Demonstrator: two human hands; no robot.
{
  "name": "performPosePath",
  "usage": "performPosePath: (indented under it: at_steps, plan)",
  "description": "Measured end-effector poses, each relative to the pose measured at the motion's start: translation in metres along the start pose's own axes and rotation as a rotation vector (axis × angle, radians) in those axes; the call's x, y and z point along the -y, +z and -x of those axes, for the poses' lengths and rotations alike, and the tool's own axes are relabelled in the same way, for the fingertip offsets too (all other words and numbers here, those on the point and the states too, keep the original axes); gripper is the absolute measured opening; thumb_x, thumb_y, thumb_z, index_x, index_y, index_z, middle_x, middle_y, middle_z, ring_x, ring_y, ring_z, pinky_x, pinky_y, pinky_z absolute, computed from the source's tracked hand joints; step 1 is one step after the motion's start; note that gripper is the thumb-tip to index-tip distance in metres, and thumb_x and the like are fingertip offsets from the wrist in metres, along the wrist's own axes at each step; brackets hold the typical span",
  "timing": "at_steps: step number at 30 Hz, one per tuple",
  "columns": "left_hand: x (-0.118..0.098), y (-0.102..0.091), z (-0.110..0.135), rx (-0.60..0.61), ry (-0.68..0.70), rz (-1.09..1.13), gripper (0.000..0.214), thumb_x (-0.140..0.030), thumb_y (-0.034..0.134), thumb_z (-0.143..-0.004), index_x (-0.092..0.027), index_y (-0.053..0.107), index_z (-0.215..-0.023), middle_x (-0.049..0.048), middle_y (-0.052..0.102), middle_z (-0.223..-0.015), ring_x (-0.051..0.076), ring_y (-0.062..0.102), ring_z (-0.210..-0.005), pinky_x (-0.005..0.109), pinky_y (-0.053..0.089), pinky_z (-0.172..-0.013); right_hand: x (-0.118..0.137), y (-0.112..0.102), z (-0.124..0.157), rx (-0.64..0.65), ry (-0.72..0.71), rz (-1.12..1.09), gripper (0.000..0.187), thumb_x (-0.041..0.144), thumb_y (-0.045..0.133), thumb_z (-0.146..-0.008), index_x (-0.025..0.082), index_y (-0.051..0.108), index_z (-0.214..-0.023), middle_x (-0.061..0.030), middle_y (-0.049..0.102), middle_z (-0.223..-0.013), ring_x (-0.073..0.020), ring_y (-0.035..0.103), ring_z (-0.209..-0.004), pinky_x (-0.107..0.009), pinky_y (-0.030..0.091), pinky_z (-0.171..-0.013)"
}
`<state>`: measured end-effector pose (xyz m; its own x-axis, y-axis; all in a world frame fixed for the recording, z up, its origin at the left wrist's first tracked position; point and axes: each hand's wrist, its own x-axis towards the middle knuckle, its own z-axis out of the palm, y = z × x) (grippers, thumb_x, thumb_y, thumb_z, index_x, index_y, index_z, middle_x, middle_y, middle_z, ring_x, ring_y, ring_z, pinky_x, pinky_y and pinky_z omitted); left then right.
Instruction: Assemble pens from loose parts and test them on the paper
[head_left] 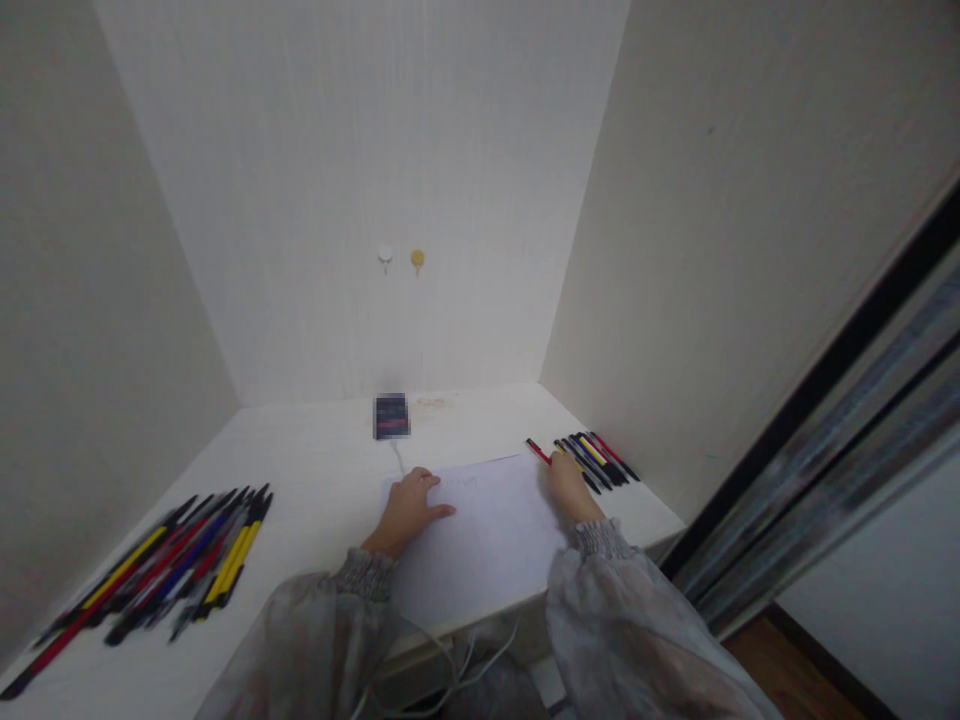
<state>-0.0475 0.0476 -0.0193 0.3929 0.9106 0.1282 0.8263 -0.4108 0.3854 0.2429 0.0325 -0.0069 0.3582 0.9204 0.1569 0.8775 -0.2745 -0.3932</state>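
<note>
A sheet of white paper [480, 550] lies on the white surface in front of me. My left hand [411, 508] rests on its left part, thumb stretched out and apart from the fingers, gripping nothing. Beyond the sheet's right edge, my right hand [571, 488] has its fingers closed on a red pen [538, 452]. The pen's dark end points up and to the left; the rest is hidden by the hand. Right beside that hand is a row of several pens [600, 460] in black, grey, yellow, blue and red. Faint marks show near the top of the paper.
A large group of pens [165, 560] lies at the left. Toward the back wall sits a small dark pixelated object [391, 416] with a white cable. Two hooks, one white [385, 254] and one yellow [418, 258], are on the wall. White cables [457, 675] hang below the front edge.
</note>
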Motion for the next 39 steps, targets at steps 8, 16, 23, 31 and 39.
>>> performPosePath:
  at_steps: [8,16,23,31,39]
  plan:
    - [0.0,0.001,-0.001,-0.001,0.006,-0.01,0.058,-0.053,0.056,-0.064,-0.017,0.053,-0.109,0.0092,0.048,-0.116,0.023,0.046,-0.105,0.032,0.032,-0.088,-0.015,-0.005,0.012,-0.156,0.036,0.398,0.031,0.012,0.031,-0.081,0.007,0.06,-0.092,-0.0205,0.058,-0.093,-0.0279,0.053,-0.091,-0.036,0.037,-0.072]
    - [-0.002,-0.002,0.0,0.026,-0.019,0.003,0.056,-0.051,0.055,-0.065,-0.018,0.053,-0.11,0.0095,0.047,-0.118,0.023,0.044,-0.107,0.033,0.03,-0.09,-0.022,-0.01,0.011,-0.167,0.068,0.425,0.03,0.015,0.033,-0.081,0.012,0.06,-0.092,-0.0168,0.058,-0.093,-0.0247,0.053,-0.09,-0.034,0.036,-0.071]
    - [-0.001,-0.001,0.0,0.01,-0.015,0.02,0.057,-0.052,0.056,-0.064,-0.018,0.054,-0.109,0.0089,0.048,-0.117,0.023,0.044,-0.107,0.033,0.031,-0.09,-0.023,-0.011,0.005,-0.19,0.042,0.427,0.03,0.013,0.033,-0.081,0.012,0.061,-0.09,-0.0164,0.059,-0.092,-0.0238,0.052,-0.09,-0.033,0.033,-0.073]
    - [-0.002,-0.002,0.0,0.013,-0.014,0.031,0.057,-0.052,0.057,-0.063,-0.018,0.054,-0.109,0.0094,0.048,-0.117,0.024,0.044,-0.107,0.034,0.031,-0.09,-0.023,-0.01,0.002,-0.216,0.017,0.466,0.029,0.013,0.034,-0.08,0.012,0.062,-0.089,-0.0162,0.059,-0.092,-0.025,0.052,-0.089,-0.033,0.033,-0.073]
    - [0.001,0.001,0.0,0.001,-0.007,0.042,0.059,-0.053,0.057,-0.062,-0.018,0.054,-0.109,0.0094,0.048,-0.116,0.024,0.045,-0.106,0.034,0.031,-0.089,-0.004,-0.016,0.003,-0.253,-0.034,0.386,0.027,0.016,0.037,-0.081,0.009,0.06,-0.092,-0.0181,0.058,-0.092,-0.0263,0.051,-0.089,-0.034,0.032,-0.074]
